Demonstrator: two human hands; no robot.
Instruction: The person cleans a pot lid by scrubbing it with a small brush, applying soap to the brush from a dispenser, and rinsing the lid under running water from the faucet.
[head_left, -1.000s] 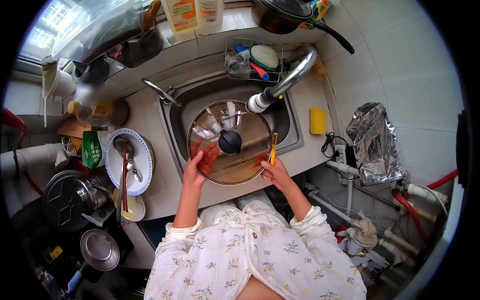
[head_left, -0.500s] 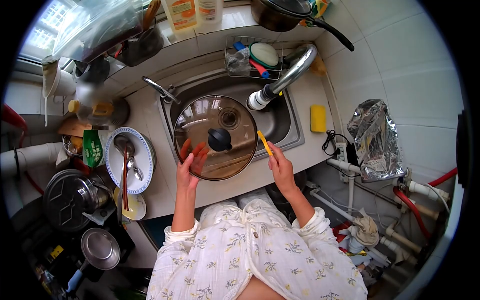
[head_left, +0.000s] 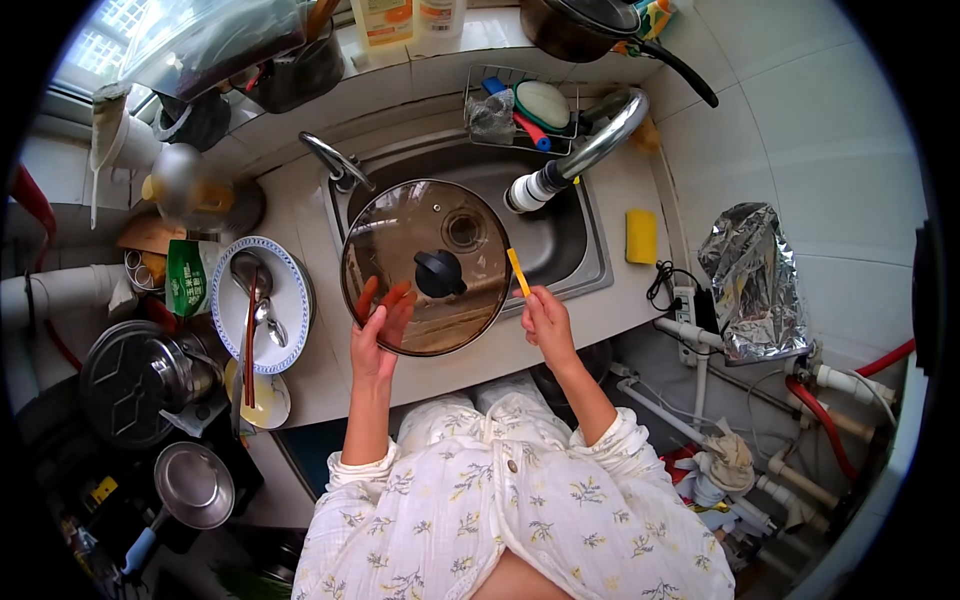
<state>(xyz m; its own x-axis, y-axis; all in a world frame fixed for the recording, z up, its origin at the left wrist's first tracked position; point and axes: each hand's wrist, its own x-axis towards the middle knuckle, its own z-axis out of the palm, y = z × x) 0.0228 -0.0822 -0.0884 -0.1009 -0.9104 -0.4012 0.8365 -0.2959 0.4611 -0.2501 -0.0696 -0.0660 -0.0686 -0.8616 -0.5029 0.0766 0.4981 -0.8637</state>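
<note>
A round brown-tinted glass lid [head_left: 400,235] with a dark rim and a black knob [head_left: 438,273] is held tilted over the sink [head_left: 565,240]. My left hand [head_left: 372,340] grips its lower left edge, the thumb in front and the fingers showing through the glass behind. Between the thumb and fingers of my right hand [head_left: 547,325] is a slim yellow stick-like tool [head_left: 518,272]. The tool runs along the lid's right rim; I cannot make out its tip or whether it touches the rim.
A chrome faucet [head_left: 605,140] and a small tap [head_left: 335,160] rise by the sink. A wire basket [head_left: 478,95] holds scrubbers. Right lies a yellow sponge [head_left: 641,237]; left stands a white bowl [head_left: 233,330] with spoons and chopsticks. A black-handled pan [head_left: 575,30] stands on the ledge.
My right hand has moved a little left and up, bringing the yellow tool closer along the lid's right rim. The left hand keeps its grip on the lid. The view has shifted slightly.
</note>
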